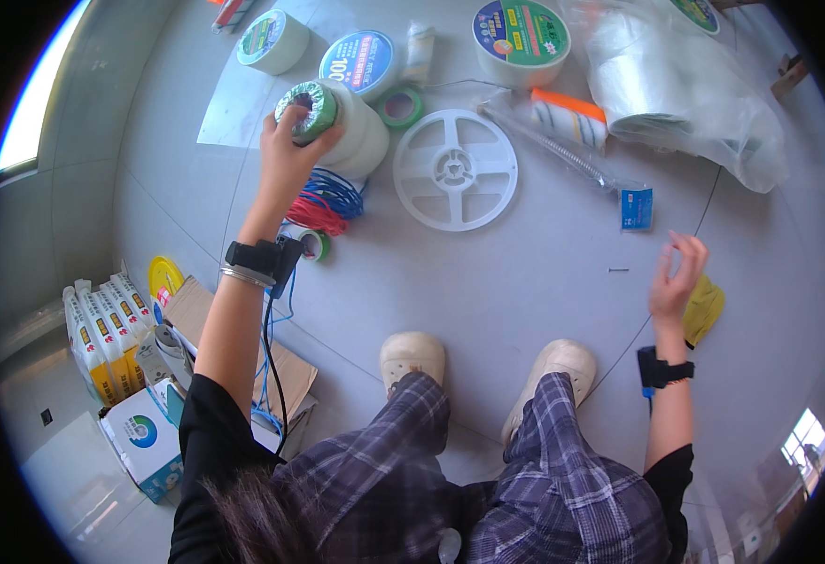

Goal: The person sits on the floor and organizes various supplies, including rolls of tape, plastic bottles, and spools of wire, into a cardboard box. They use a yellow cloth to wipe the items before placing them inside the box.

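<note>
My left hand (pixel 287 144) grips a green tape roll (pixel 324 106) in shiny wrap, some fingertips at its core and the thumb along its side. This roll sits at the top of a stack of white rolls (pixel 367 137); whether it is lifted off them I cannot tell. Coils of blue wire (pixel 338 192) and red wire (pixel 317 213) lie just below the stack. On the right, my right hand (pixel 677 278) holds nothing, its fingers loosely curled and apart. Beside it are a yellow cloth item (pixel 703 310), partly hidden by the hand, and a small screw or nail (pixel 618 269).
A white plastic reel (pixel 455 211) lies flat mid-floor. Beyond are large tape rolls (pixel 522 42), a paint roller sleeve (pixel 569 120), a bagged metal spring (pixel 574 161) and a clear plastic bag (pixel 744 127). Cardboard (pixel 293 374), a box (pixel 138 437) and packaged bags (pixel 106 331) stand left.
</note>
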{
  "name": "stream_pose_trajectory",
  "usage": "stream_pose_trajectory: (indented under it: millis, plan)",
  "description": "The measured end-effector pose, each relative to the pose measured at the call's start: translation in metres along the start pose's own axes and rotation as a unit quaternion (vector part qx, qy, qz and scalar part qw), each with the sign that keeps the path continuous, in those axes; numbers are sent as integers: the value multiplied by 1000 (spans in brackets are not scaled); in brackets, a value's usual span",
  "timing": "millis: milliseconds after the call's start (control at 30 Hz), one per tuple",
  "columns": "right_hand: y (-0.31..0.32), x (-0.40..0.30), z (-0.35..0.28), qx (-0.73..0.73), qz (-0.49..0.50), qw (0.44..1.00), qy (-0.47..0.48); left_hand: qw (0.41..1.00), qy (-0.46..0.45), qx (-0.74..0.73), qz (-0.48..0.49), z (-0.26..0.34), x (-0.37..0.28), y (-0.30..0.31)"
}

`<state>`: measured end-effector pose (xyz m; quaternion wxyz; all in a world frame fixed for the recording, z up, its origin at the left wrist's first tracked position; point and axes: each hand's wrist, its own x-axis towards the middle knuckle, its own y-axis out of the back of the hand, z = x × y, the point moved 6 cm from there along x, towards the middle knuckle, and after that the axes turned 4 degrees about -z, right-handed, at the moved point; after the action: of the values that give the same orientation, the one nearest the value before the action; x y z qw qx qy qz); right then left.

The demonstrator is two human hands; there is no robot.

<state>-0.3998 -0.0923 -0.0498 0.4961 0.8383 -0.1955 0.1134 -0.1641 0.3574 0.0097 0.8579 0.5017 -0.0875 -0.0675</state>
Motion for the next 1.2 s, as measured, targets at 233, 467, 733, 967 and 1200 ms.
stream_pose_trajectory:
  millis: [233, 467, 733, 967, 1200]
  plan:
    - [-56, 10, -93, 150, -33, 986, 63, 999, -34, 0, -18, 8, -3, 4]
    - [-58, -4, -98, 172, -65, 982, 39, 996, -61, 18, -55, 33, -44, 1]
    - [-72, -9, -93, 146, -124, 982, -12, 981, -152, 40, -109, 78, -97, -10]
    - [-106, 3, -76, 99, -156, 976, -113, 990, -99, -7, -102, 88, -107, -18]
    - [-137, 13, -53, 97, -232, 940, -233, 980, -166, -69, -86, 60, -121, -38]
